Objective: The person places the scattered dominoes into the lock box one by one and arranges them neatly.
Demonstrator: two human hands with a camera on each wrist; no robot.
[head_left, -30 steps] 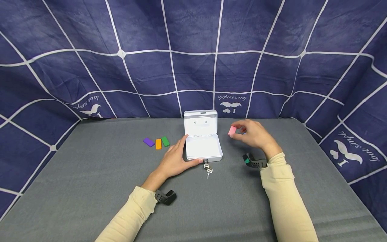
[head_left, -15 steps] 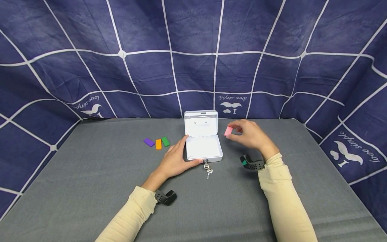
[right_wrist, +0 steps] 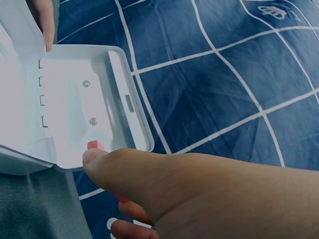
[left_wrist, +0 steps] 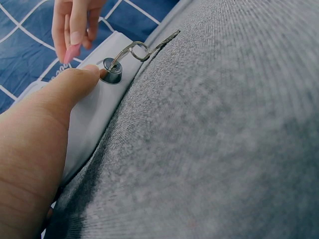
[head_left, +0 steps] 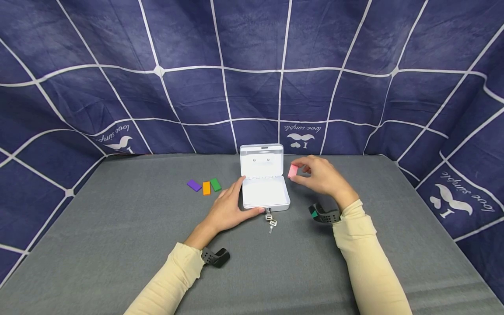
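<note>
A small white metal cash box [head_left: 265, 191] stands with its lid [head_left: 261, 166] raised. My left hand [head_left: 225, 211] holds its left side, thumb on the front wall beside the lock [left_wrist: 112, 72] and a fingertip at the back left corner. Keys [head_left: 273, 223] hang from that lock on a ring. Right of the box, my right hand [head_left: 322, 176] pinches a small pink block [head_left: 292, 171] between thumb and fingertips, close by the right rim. In the right wrist view the thumb covers most of the pink block [right_wrist: 94, 145], which overlaps the lid there.
Left of the box lie a purple block [head_left: 194, 185], an orange block [head_left: 206, 188] and a green block [head_left: 215, 184] on the grey cloth surface [head_left: 130, 227]. A blue curtain [head_left: 252, 92] with white lines rises behind.
My right hand has moved left toward the box, carrying the pink block. A bit of blue seen by its fingers earlier is out of sight. The left hand stays put.
</note>
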